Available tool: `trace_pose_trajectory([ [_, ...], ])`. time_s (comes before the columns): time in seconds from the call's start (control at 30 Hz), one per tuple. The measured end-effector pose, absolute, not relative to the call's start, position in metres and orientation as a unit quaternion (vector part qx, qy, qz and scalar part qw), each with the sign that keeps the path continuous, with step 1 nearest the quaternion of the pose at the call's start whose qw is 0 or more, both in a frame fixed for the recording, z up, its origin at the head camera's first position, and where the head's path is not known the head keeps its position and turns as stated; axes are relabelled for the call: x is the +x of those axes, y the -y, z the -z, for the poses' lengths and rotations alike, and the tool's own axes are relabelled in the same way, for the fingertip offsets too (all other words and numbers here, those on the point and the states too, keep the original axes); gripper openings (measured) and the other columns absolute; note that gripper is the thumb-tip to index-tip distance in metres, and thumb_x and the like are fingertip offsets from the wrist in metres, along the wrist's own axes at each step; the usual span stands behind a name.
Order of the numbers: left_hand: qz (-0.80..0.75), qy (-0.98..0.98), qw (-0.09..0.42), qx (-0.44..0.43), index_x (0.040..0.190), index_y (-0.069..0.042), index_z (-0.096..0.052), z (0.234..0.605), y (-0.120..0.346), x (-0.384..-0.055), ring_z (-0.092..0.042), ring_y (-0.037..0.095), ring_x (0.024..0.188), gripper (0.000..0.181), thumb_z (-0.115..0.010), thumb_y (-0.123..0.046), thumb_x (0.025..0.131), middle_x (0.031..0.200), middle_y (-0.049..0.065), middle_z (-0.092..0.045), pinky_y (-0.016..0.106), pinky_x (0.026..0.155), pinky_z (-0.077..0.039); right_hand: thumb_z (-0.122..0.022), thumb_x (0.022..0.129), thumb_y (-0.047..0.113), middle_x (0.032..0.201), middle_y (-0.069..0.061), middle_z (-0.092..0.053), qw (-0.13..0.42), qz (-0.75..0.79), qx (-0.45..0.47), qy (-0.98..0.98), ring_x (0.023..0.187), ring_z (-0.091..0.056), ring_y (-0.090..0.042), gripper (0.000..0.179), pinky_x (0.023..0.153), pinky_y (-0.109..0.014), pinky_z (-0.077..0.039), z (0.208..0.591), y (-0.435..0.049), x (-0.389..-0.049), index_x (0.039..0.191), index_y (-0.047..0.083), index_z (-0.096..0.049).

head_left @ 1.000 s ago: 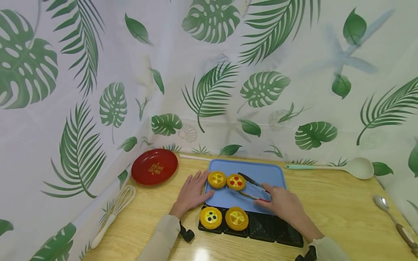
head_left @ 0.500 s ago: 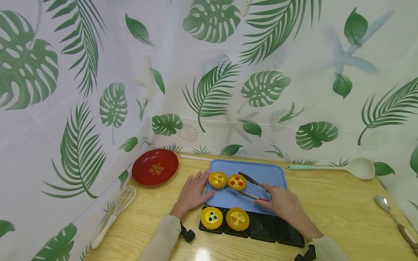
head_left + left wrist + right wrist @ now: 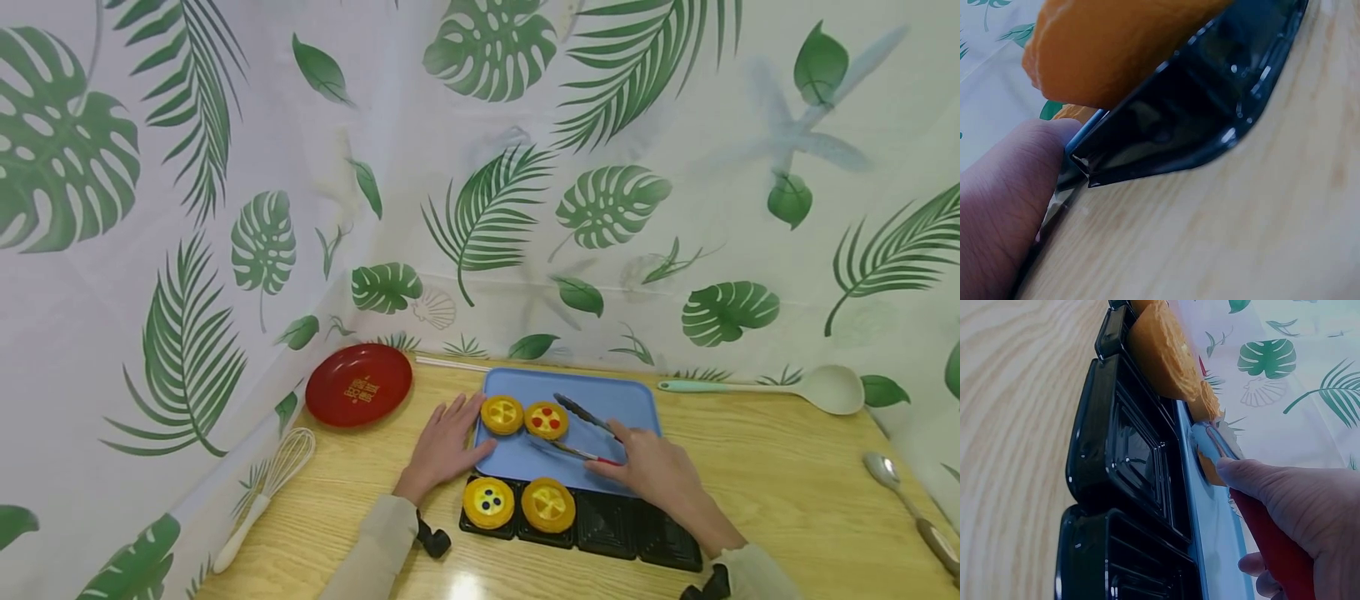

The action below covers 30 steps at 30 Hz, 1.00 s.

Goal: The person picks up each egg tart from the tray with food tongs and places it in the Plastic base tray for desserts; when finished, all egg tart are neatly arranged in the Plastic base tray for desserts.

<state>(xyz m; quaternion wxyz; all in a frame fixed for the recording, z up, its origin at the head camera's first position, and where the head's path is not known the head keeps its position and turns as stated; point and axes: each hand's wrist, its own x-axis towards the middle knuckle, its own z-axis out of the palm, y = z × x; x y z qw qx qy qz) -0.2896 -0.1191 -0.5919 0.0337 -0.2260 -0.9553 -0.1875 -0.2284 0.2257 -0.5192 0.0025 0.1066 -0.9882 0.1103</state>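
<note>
My left hand (image 3: 446,442) rests on the left edge of a blue tray (image 3: 585,387), its fingers spread. In the left wrist view, the left thumb (image 3: 1013,194) touches the blue tray's side. My right hand (image 3: 658,468) holds tongs (image 3: 592,457) with red grips. The tongs' arms stand apart on either side of an egg tart with red spots (image 3: 547,420); contact is hard to tell. Touching that tart on the left is one with yellow pieces (image 3: 502,414). In the right wrist view, the thumb lies along the red grip (image 3: 1272,544).
In front of the blue tray is a black tray (image 3: 606,525) of square compartments; its two left ones bear a blue-dotted tart (image 3: 489,502) and a yellow-topped tart (image 3: 548,505). Around stand a red plate (image 3: 360,385), whisk (image 3: 266,492), chopsticks (image 3: 450,363), ladle (image 3: 828,388) and spoon (image 3: 881,469).
</note>
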Motion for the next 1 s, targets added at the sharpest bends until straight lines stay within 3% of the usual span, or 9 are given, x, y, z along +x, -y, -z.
trace_pose_trajectory([
  [0.27, 0.185, 0.956, 0.032, -0.224, 0.168, -0.019, -0.024, 0.5906, 0.1175, -0.2891, -0.02, 0.025, 0.16, 0.086, -0.045, -0.068, 0.1, 0.172, -0.003, -0.026, 0.052, 0.129, -0.014, -0.075, 0.085, 0.065, 0.096, -0.01, -0.077, -0.001, -0.102, 0.113, 0.988, 0.052, -0.055, -0.012, 0.077, 0.038, -0.031, -0.04, 0.5204, -0.2275, -0.2284, 0.135, 0.007, -0.067],
  [0.47, 0.183, 0.958, 0.027, -0.221, 0.169, -0.02, -0.022, 0.5924, 0.118, -0.2912, -0.019, 0.025, 0.161, 0.087, -0.045, -0.069, 0.1, 0.173, -0.004, -0.025, 0.051, 0.129, -0.013, -0.075, 0.086, 0.065, 0.088, -0.005, -0.075, 0.006, -0.094, 0.124, 0.988, 0.053, -0.055, -0.011, 0.067, 0.039, -0.03, -0.039, 0.5211, -0.2273, -0.2302, 0.125, 0.01, -0.07],
  [0.7, 0.19, 0.956, 0.032, -0.223, 0.168, -0.019, -0.023, 0.5913, 0.1182, -0.2914, -0.02, 0.026, 0.16, 0.087, -0.047, -0.068, 0.1, 0.172, -0.003, -0.026, 0.053, 0.129, -0.014, -0.075, 0.087, 0.063, 0.061, 0.004, -0.052, 0.03, -0.096, 0.14, 0.985, 0.049, -0.045, -0.012, 0.064, 0.04, -0.029, -0.031, 0.519, -0.2279, -0.2291, 0.124, 0.011, -0.072],
  [1.0, 0.187, 0.956, 0.032, -0.223, 0.169, -0.021, -0.021, 0.596, 0.1182, -0.2922, -0.019, 0.024, 0.161, 0.088, -0.045, -0.07, 0.1, 0.173, -0.005, -0.025, 0.051, 0.129, -0.012, -0.076, 0.087, 0.059, 0.055, 0.006, -0.034, 0.058, -0.098, 0.143, 0.983, 0.046, -0.036, -0.012, 0.059, 0.043, -0.028, -0.02, 0.5125, -0.2337, -0.2205, 0.123, 0.012, -0.074],
])
